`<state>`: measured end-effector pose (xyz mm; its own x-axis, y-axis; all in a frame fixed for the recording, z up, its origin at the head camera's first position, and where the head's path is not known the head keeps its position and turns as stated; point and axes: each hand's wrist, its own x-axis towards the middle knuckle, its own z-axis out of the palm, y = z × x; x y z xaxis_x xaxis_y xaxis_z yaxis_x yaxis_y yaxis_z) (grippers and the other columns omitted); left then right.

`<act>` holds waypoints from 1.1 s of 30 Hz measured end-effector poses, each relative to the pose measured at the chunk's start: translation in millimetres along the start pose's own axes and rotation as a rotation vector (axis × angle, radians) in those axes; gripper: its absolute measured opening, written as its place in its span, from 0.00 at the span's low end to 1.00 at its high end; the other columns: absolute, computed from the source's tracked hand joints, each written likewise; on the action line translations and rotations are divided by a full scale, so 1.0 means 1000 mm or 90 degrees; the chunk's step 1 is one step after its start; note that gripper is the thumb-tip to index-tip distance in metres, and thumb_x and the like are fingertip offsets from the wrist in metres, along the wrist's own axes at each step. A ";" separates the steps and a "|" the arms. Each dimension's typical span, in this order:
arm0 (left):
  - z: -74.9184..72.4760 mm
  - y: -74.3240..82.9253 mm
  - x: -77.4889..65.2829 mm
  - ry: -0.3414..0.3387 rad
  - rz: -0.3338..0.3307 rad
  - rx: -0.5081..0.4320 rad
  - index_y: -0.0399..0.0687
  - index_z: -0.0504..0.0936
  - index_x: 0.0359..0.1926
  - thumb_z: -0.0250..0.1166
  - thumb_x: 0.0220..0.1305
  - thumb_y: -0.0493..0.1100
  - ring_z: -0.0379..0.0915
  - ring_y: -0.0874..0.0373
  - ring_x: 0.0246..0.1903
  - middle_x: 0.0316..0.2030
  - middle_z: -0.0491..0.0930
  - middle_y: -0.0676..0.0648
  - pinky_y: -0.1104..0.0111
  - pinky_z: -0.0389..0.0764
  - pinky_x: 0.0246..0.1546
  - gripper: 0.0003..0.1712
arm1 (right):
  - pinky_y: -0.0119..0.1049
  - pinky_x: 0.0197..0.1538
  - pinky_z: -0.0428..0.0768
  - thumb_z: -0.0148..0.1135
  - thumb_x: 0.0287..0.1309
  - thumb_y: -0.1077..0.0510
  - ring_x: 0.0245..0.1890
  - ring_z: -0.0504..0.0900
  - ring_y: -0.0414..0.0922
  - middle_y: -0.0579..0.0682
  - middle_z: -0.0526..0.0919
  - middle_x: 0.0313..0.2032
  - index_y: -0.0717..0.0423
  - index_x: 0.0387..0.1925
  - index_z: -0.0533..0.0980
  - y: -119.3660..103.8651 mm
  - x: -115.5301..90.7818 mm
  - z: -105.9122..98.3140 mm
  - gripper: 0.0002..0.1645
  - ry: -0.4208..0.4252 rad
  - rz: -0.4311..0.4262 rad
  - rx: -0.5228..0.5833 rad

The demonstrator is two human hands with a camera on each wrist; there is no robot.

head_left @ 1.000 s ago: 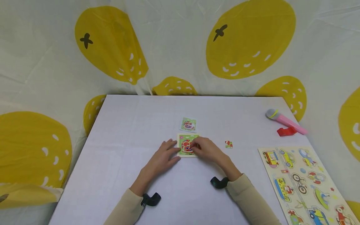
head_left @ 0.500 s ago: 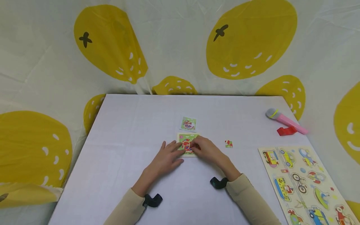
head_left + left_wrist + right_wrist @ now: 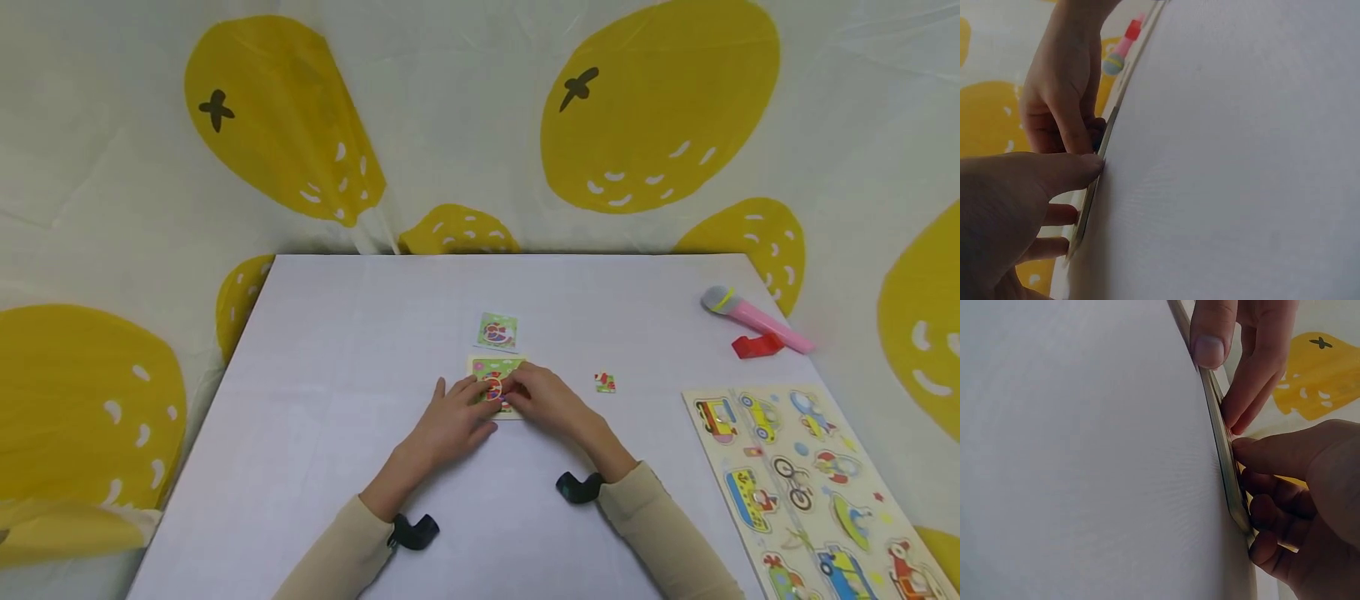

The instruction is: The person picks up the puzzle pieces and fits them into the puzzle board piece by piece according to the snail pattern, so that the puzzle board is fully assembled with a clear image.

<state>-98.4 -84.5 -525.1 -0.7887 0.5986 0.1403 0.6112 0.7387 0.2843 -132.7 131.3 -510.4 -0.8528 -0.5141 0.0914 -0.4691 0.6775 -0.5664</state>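
Note:
A small square jigsaw puzzle (image 3: 486, 367) with a green and red picture lies flat on the white table. My left hand (image 3: 450, 425) rests across its left and lower part, fingers fairly straight; in the left wrist view the thumb (image 3: 1082, 169) touches the near edge. On the right side of the board, my right hand (image 3: 551, 400) has thumb and fingers bent together, pinching at a puzzle piece that the hand largely hides. A loose puzzle piece (image 3: 605, 382) lies to the right. Just behind the board is a picture card (image 3: 497, 332) with a similar design.
A wooden peg puzzle board (image 3: 810, 492) with vehicle shapes covers the table's right front. Behind it lie a red object (image 3: 756, 345) and a pink toy microphone (image 3: 761, 321). A fruit-patterned curtain (image 3: 457, 100) hangs behind the table.
My left hand has slid rightward, from the puzzle's left edge onto its picture. The right hand stays at the board's right side with little movement. The head view has shifted slightly.

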 end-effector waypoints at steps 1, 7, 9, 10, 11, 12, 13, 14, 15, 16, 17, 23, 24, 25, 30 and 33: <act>0.000 0.000 0.000 0.001 -0.001 0.006 0.61 0.82 0.58 0.63 0.68 0.55 0.67 0.44 0.69 0.65 0.75 0.47 0.28 0.65 0.61 0.19 | 0.34 0.41 0.78 0.69 0.59 0.60 0.34 0.75 0.38 0.44 0.80 0.34 0.53 0.37 0.83 0.000 0.000 0.000 0.04 0.001 0.005 0.002; 0.000 0.000 -0.001 0.019 0.014 0.017 0.59 0.84 0.56 0.65 0.68 0.52 0.69 0.44 0.67 0.64 0.76 0.45 0.34 0.68 0.64 0.17 | 0.33 0.40 0.78 0.70 0.59 0.58 0.34 0.76 0.38 0.44 0.81 0.36 0.52 0.40 0.83 0.000 -0.004 -0.008 0.07 0.010 0.052 0.013; 0.000 0.000 -0.001 0.023 0.017 0.008 0.57 0.85 0.56 0.65 0.68 0.50 0.69 0.43 0.67 0.64 0.76 0.44 0.40 0.70 0.66 0.17 | 0.33 0.39 0.78 0.69 0.58 0.58 0.34 0.76 0.38 0.45 0.81 0.36 0.53 0.41 0.83 0.002 -0.006 -0.012 0.08 0.019 0.059 0.011; 0.001 0.000 -0.001 0.026 0.017 0.003 0.56 0.85 0.55 0.65 0.68 0.50 0.69 0.43 0.67 0.64 0.76 0.44 0.43 0.72 0.67 0.17 | 0.33 0.39 0.78 0.69 0.58 0.58 0.34 0.76 0.39 0.45 0.81 0.36 0.53 0.41 0.83 0.003 -0.007 -0.014 0.09 0.023 0.062 0.010; 0.001 0.000 -0.001 0.028 0.015 -0.005 0.55 0.85 0.55 0.66 0.68 0.49 0.69 0.43 0.67 0.64 0.76 0.44 0.46 0.73 0.66 0.17 | 0.33 0.39 0.77 0.69 0.58 0.58 0.34 0.76 0.39 0.46 0.81 0.36 0.54 0.42 0.83 0.005 -0.008 -0.016 0.10 0.029 0.063 0.007; 0.002 0.001 -0.001 0.031 0.013 -0.013 0.54 0.85 0.55 0.66 0.68 0.48 0.69 0.43 0.68 0.64 0.76 0.44 0.48 0.75 0.65 0.17 | 0.34 0.39 0.77 0.69 0.57 0.59 0.34 0.76 0.40 0.46 0.81 0.37 0.55 0.42 0.83 0.006 -0.009 -0.019 0.10 0.036 0.062 0.004; 0.002 0.001 -0.002 0.033 0.009 -0.020 0.54 0.85 0.55 0.66 0.68 0.48 0.68 0.43 0.68 0.65 0.76 0.44 0.50 0.76 0.65 0.17 | 0.34 0.39 0.77 0.69 0.57 0.59 0.35 0.76 0.40 0.47 0.82 0.37 0.55 0.43 0.83 0.008 -0.011 -0.021 0.11 0.043 0.062 0.001; 0.002 0.001 -0.002 0.035 0.005 -0.027 0.54 0.86 0.55 0.66 0.68 0.48 0.68 0.43 0.68 0.65 0.76 0.44 0.52 0.77 0.64 0.16 | 0.34 0.39 0.76 0.70 0.57 0.59 0.35 0.75 0.41 0.47 0.82 0.38 0.55 0.43 0.83 0.010 -0.012 -0.024 0.12 0.046 0.067 -0.002; 0.003 0.002 -0.002 0.039 0.003 -0.031 0.54 0.86 0.55 0.66 0.68 0.47 0.68 0.43 0.68 0.65 0.76 0.44 0.52 0.79 0.62 0.16 | 0.33 0.39 0.76 0.70 0.57 0.58 0.35 0.75 0.41 0.47 0.82 0.38 0.55 0.44 0.82 0.012 -0.013 -0.026 0.12 0.047 0.072 -0.004; 0.003 0.002 -0.002 0.042 0.000 -0.036 0.54 0.86 0.55 0.66 0.68 0.47 0.68 0.43 0.68 0.65 0.76 0.44 0.52 0.79 0.62 0.16 | 0.33 0.38 0.75 0.70 0.57 0.58 0.35 0.75 0.41 0.48 0.81 0.39 0.55 0.44 0.82 0.014 -0.015 -0.028 0.13 0.048 0.078 -0.006; 0.004 0.002 -0.002 0.045 -0.003 -0.040 0.54 0.86 0.55 0.66 0.68 0.46 0.68 0.44 0.68 0.65 0.76 0.44 0.52 0.79 0.62 0.16 | 0.33 0.38 0.75 0.70 0.57 0.58 0.35 0.75 0.42 0.49 0.81 0.39 0.55 0.45 0.82 0.015 -0.017 -0.031 0.13 0.049 0.083 -0.007; 0.005 0.003 -0.001 0.051 -0.017 -0.038 0.55 0.86 0.54 0.65 0.68 0.46 0.68 0.45 0.68 0.64 0.76 0.46 0.53 0.80 0.60 0.15 | 0.36 0.40 0.75 0.71 0.57 0.57 0.38 0.75 0.45 0.51 0.81 0.43 0.56 0.48 0.81 0.027 -0.027 -0.047 0.17 0.044 0.131 -0.018; 0.005 0.004 -0.001 0.050 -0.018 -0.037 0.55 0.86 0.54 0.65 0.68 0.47 0.68 0.46 0.68 0.64 0.76 0.46 0.53 0.80 0.60 0.15 | 0.36 0.41 0.76 0.71 0.57 0.56 0.39 0.75 0.46 0.51 0.81 0.44 0.56 0.49 0.81 0.030 -0.028 -0.050 0.18 0.044 0.139 -0.021; 0.005 0.004 -0.001 0.050 -0.020 -0.036 0.55 0.86 0.54 0.66 0.68 0.47 0.68 0.46 0.68 0.64 0.76 0.46 0.54 0.80 0.60 0.15 | 0.36 0.41 0.76 0.71 0.58 0.56 0.39 0.75 0.46 0.51 0.81 0.44 0.56 0.49 0.81 0.033 -0.030 -0.052 0.18 0.045 0.144 -0.022; 0.005 0.005 -0.001 0.057 -0.018 -0.035 0.55 0.86 0.54 0.66 0.67 0.47 0.68 0.46 0.68 0.63 0.77 0.46 0.54 0.81 0.59 0.15 | 0.37 0.41 0.75 0.71 0.57 0.58 0.39 0.74 0.46 0.53 0.80 0.46 0.58 0.51 0.80 0.048 -0.041 -0.061 0.20 0.053 0.154 -0.033; 0.006 0.005 -0.002 0.061 -0.016 -0.035 0.55 0.86 0.53 0.66 0.67 0.47 0.68 0.46 0.68 0.63 0.77 0.46 0.54 0.81 0.59 0.15 | 0.36 0.40 0.74 0.70 0.58 0.58 0.37 0.74 0.46 0.55 0.79 0.46 0.59 0.52 0.80 0.056 -0.048 -0.065 0.20 0.055 0.159 -0.035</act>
<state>-94.1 -80.3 -529.4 -0.8085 0.5450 0.2220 0.5881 0.7339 0.3399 -133.4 228.3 -493.4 -0.9588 -0.2829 0.0253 -0.2520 0.8060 -0.5355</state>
